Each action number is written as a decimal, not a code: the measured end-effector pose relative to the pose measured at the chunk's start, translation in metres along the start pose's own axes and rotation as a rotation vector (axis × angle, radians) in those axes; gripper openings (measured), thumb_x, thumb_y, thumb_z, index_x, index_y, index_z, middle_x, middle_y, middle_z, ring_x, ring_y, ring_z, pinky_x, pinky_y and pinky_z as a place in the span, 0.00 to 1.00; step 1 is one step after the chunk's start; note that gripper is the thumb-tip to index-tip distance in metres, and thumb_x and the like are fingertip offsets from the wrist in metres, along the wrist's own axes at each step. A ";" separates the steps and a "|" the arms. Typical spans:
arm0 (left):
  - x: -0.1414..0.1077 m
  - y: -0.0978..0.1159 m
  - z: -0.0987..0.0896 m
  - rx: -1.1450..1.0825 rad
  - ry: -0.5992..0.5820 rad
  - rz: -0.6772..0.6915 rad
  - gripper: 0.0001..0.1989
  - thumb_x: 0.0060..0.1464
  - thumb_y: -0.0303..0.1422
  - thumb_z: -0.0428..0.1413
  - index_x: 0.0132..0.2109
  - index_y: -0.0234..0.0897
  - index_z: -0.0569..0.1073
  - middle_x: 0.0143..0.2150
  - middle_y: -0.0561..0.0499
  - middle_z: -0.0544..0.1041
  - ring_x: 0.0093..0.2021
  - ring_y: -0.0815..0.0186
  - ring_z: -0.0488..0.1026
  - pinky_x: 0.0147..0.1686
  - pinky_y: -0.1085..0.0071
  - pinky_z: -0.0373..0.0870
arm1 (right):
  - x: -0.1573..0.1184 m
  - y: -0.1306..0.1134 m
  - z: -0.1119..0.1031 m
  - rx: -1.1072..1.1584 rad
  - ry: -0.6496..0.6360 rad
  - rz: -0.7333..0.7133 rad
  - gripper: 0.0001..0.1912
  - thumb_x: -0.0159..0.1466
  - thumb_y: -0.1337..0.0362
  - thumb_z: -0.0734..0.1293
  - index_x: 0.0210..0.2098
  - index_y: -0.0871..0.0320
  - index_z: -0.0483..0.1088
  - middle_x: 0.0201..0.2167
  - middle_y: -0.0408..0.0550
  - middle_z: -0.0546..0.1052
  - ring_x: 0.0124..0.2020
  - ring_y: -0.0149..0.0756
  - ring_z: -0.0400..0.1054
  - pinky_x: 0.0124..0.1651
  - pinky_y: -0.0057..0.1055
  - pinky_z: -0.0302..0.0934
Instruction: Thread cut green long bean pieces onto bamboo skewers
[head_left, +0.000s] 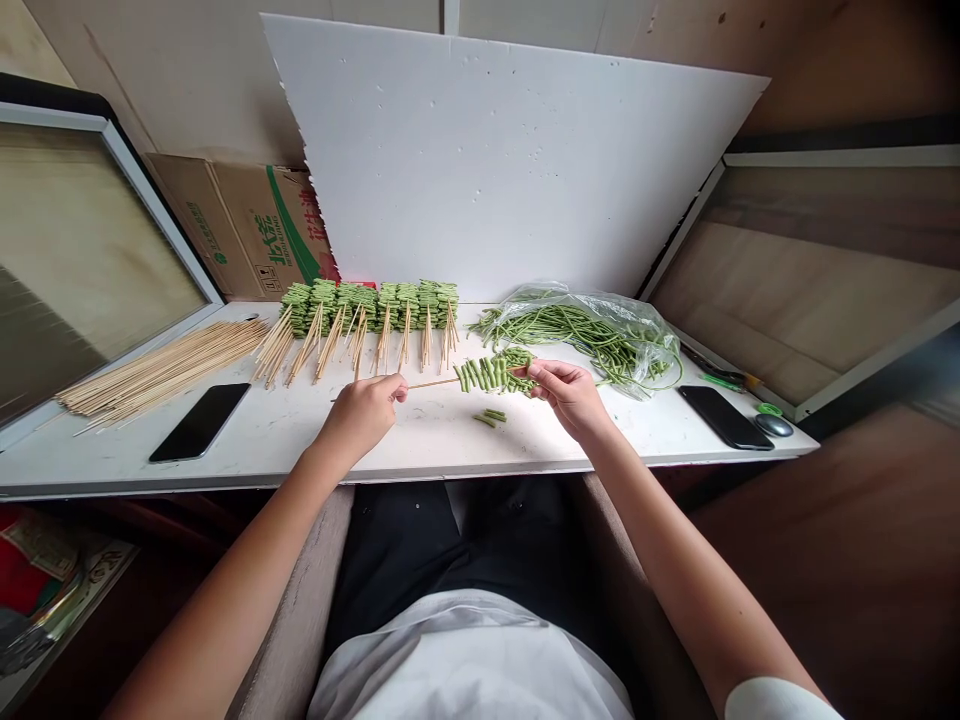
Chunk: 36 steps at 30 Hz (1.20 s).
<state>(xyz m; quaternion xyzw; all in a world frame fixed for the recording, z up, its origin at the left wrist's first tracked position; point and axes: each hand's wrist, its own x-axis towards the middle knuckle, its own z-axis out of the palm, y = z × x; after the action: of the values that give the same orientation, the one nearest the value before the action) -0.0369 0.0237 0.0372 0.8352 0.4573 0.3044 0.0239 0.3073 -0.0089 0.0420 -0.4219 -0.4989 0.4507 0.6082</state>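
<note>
My left hand [369, 412] is closed on the bare end of a bamboo skewer [433, 384], held level just over the table. Cut green bean pieces [481, 374] are threaded crosswise in a row along its other half. At that far end, my right hand [567, 392] pinches the skewer between thumb and fingers; whether a bean piece is also in the pinch is hidden. A small pile of cut bean pieces [517, 356] lies right behind the threaded row. Several loose bean pieces [490, 417] rest on the table below the skewer.
Bundles of filled bean skewers [367, 305] are stacked at the back, sticks toward me. Bare skewers [165, 365] lie at left beside a phone [200, 423]. Long beans [585, 330] in a plastic bag [637, 325], another phone [724, 417] and a mouse [773, 425] are at right. A white board [517, 160] stands behind.
</note>
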 end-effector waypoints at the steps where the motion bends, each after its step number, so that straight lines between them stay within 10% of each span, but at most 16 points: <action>1: 0.000 0.000 0.000 0.005 0.007 0.006 0.18 0.50 0.18 0.48 0.39 0.42 0.77 0.40 0.50 0.85 0.42 0.56 0.82 0.42 0.65 0.75 | 0.000 0.000 0.000 -0.012 -0.005 -0.004 0.13 0.55 0.52 0.82 0.35 0.51 0.85 0.40 0.49 0.86 0.43 0.45 0.78 0.36 0.36 0.68; 11: -0.001 0.003 0.000 0.035 -0.005 0.029 0.18 0.50 0.18 0.47 0.39 0.40 0.77 0.40 0.48 0.85 0.41 0.55 0.82 0.41 0.64 0.74 | -0.002 0.002 0.003 0.000 -0.023 -0.022 0.11 0.56 0.53 0.82 0.34 0.51 0.84 0.24 0.45 0.81 0.45 0.48 0.80 0.37 0.35 0.68; 27: -0.001 0.010 0.003 -0.007 0.015 0.062 0.18 0.50 0.18 0.47 0.38 0.41 0.77 0.38 0.50 0.84 0.38 0.58 0.81 0.38 0.67 0.74 | -0.005 0.020 0.015 0.080 0.023 0.013 0.14 0.52 0.53 0.84 0.32 0.52 0.84 0.40 0.47 0.85 0.39 0.38 0.79 0.53 0.40 0.76; 36: 0.004 -0.005 0.001 -0.191 0.057 0.029 0.16 0.51 0.19 0.46 0.37 0.39 0.76 0.35 0.50 0.81 0.39 0.61 0.80 0.41 0.68 0.74 | -0.006 0.005 0.012 -0.084 -0.105 -0.075 0.21 0.57 0.51 0.81 0.48 0.49 0.83 0.53 0.50 0.82 0.49 0.46 0.77 0.49 0.43 0.75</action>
<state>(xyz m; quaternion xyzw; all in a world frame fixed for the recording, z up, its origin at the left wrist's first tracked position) -0.0379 0.0302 0.0368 0.8267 0.4147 0.3705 0.0859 0.2945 -0.0124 0.0371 -0.4039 -0.5640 0.4279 0.5793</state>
